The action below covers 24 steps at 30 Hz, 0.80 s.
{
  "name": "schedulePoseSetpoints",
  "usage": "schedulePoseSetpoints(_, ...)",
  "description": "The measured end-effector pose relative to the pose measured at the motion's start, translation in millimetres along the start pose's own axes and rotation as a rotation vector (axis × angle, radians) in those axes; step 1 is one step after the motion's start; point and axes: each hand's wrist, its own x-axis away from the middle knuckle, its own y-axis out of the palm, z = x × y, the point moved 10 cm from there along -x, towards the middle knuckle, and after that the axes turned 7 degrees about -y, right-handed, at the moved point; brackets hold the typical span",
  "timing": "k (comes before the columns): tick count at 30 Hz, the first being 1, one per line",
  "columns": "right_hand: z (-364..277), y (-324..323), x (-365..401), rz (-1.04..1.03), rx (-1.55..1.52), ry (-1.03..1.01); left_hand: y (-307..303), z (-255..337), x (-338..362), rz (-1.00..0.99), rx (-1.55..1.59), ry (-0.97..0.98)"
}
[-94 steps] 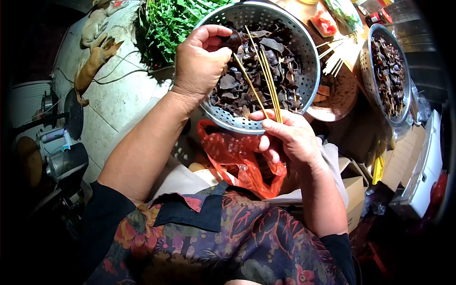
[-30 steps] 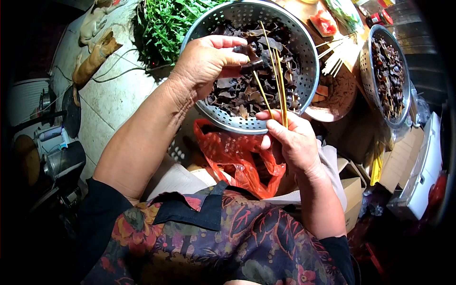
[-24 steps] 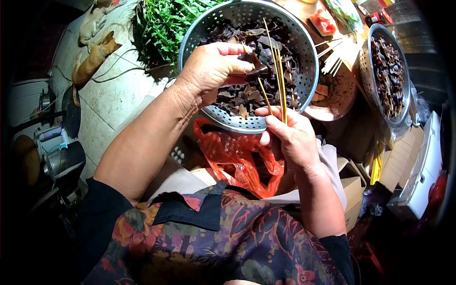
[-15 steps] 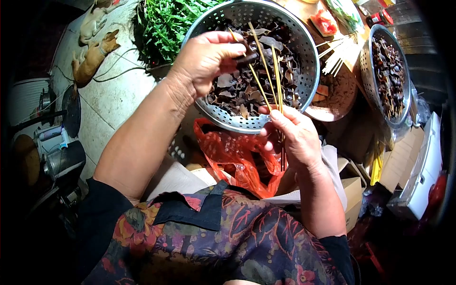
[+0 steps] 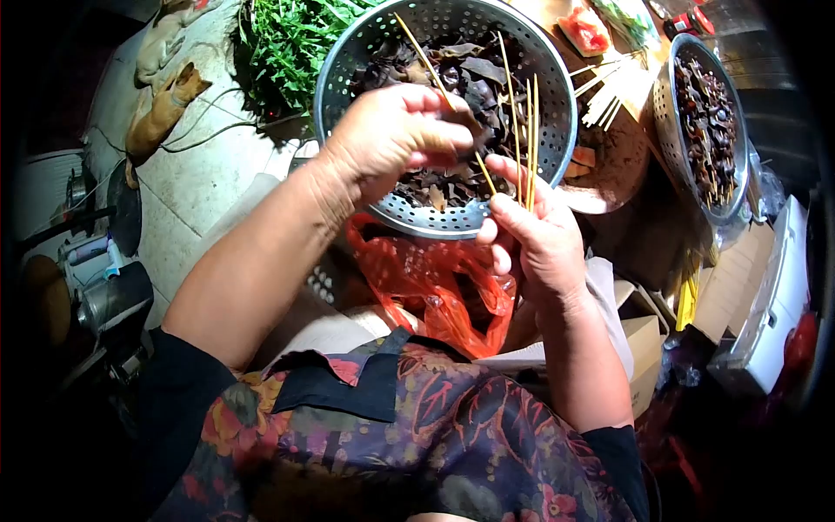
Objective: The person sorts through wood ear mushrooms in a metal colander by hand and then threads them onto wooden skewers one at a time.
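Observation:
My left hand (image 5: pixel 391 143) is closed on a dark piece of wood ear mushroom (image 5: pixel 468 129), partly hidden by the fingers. A bamboo skewer (image 5: pixel 421 54) runs past these fingers and through or along the piece; its pointed end sticks out at upper left. In my right hand (image 5: pixel 541 239) are the lower part of that skewer and several more bamboo skewers (image 5: pixel 531 139), fanned upward between thumb and fingers. Both hands are over the near side of a metal colander (image 5: pixel 426 224), which holds a heap of loose wood ear mushrooms (image 5: pixel 439 193).
Beneath the colander hangs a red plastic bag (image 5: pixel 435 287). Leafy greens (image 5: pixel 287 56) lie at upper left, near a brown dog (image 5: pixel 165 113) on the floor. At right are loose skewers (image 5: pixel 613 91), a second colander (image 5: pixel 668 122) with filled skewers, and a white box (image 5: pixel 770 304).
My left hand has moved down and right with the mushroom piece, along the skewer toward my right hand. More of the skewer's pointed end now shows above it. The view has shifted slightly.

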Motion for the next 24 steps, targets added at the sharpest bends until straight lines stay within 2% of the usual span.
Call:
schedulePoseSetpoints(3, -2, 5, -4, -0.032, -0.048, -0.03, 34, -24, 13, -0.119, 0.034, -0.126)
schedulePoseSetpoints(6, -2, 5, -5, -0.025, -0.026, -0.037, 29, -24, 13, -0.057, 0.007, -0.127)
schedulePoseSetpoints(15, -1, -1, -6, 0.05, 0.111, -0.003, 1, -4, 1, 0.033, -0.009, 0.031)
schedulePoseSetpoints(19, 0, -3, -8, 0.031, 0.097, -0.009, -2, 0, 0, 0.052, -0.067, -0.013)
schedulePoseSetpoints(21, -4, -2, -6, 0.034, 0.116, -0.007, -8, 5, -3, 0.06, -0.151, 0.032)
schedulePoseSetpoints(24, -7, -9, -8, 0.051, 0.284, 0.026, -1, 8, 1, -0.011, -0.093, 0.006)
